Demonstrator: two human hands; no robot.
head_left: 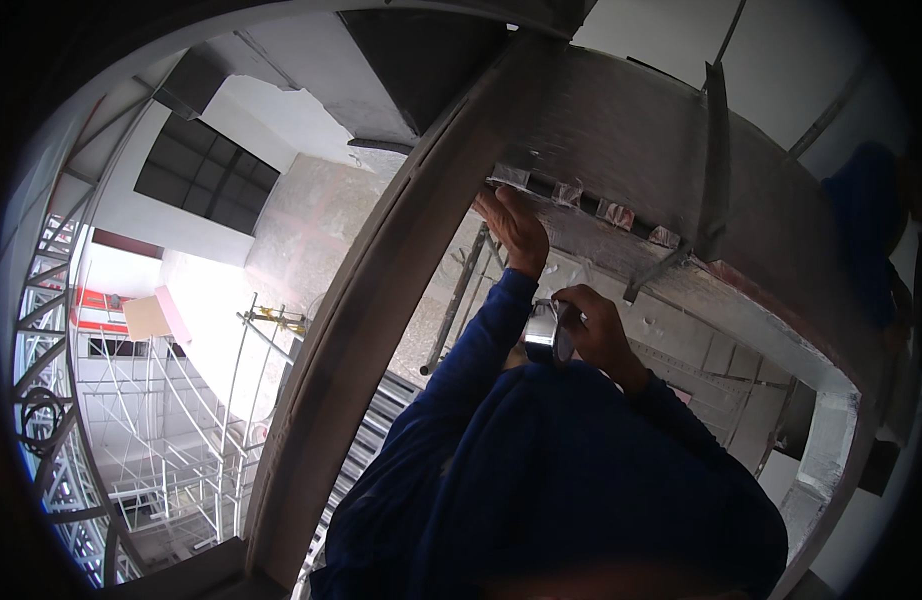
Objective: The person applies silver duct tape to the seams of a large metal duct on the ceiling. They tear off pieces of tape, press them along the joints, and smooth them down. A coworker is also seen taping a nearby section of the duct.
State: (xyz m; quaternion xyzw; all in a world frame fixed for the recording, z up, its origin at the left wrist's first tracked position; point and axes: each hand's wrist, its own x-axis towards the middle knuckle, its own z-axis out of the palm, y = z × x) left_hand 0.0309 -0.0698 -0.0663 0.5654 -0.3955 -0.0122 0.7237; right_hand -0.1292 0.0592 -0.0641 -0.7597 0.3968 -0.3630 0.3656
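Silver and shiny, a rounded, roll-like object (544,330) sits just in front of the dark blue-clad chest, gripped by the curled fingers of the right hand (598,328). The raised left hand (516,232) is mostly open, fingers extended beside a long dark-brown metal beam (356,310) (whether it touches, I cannot tell), below a grey, foil-like sheeted panel (621,120).
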